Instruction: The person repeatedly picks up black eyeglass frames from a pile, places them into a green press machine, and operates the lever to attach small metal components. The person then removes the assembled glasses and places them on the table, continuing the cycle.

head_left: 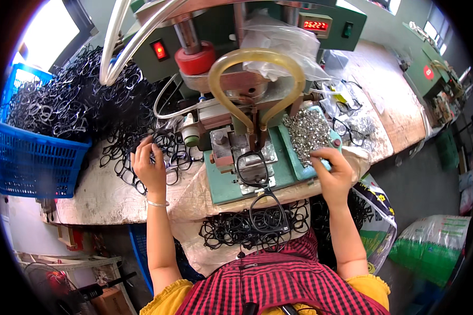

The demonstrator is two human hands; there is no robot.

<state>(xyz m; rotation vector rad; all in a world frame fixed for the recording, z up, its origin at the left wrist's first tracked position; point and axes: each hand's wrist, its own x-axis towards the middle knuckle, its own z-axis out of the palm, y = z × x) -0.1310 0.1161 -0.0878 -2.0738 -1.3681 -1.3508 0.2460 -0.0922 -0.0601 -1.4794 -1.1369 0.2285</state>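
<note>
My left hand (149,167) hovers over a spread of black eyeglass frames (176,155) on the table, its fingers curved and apart. No frame is plainly in its grasp. At the tray's near edge, my right hand (333,172) is closed, thumb and forefinger together. Anything between those fingertips is too small to make out. The blue tray (299,171) holds many tiny silvery metal parts (306,134). Between my hands stands a green bench press (223,191). One black eyeglass frame (268,185) lies at its metal fixture, one rim hanging over the front edge.
A blue basket (39,160) heaped with black frames stands at left. More frames (236,228) lie in my lap. A yellowish tube loop (257,55) rises above the fixture. Sacks (431,244) stand on the floor at right, and a clear plastic bag (281,44) hangs on the press.
</note>
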